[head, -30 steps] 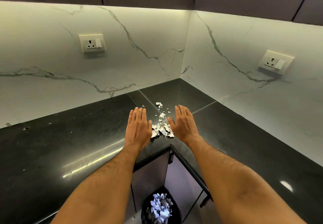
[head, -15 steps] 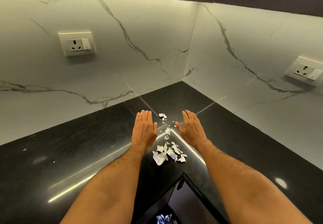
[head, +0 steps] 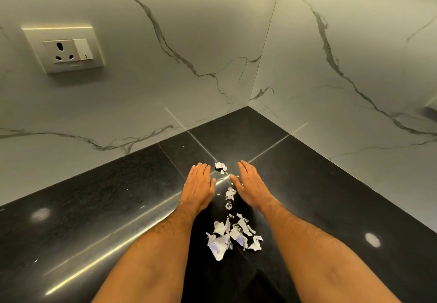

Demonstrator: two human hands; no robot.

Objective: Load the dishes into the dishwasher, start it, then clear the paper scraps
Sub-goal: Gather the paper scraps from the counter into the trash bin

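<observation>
Two hands flat, fingers straight: your left hand (head: 198, 185), right hand (head: 251, 184) | paper scraps (head: 233, 234) on countertop (head: 94, 208) between your forearms, few by fingertips | dishwasher unseen; scraps not cleared

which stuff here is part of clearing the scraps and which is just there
Part of the job:
- main pile of paper scraps
- stray scraps near the fingertips
- left hand and right hand, flat on either side of the scrap trail
- black countertop being cleared

Just there:
- wall socket
- marble backsplash
</observation>
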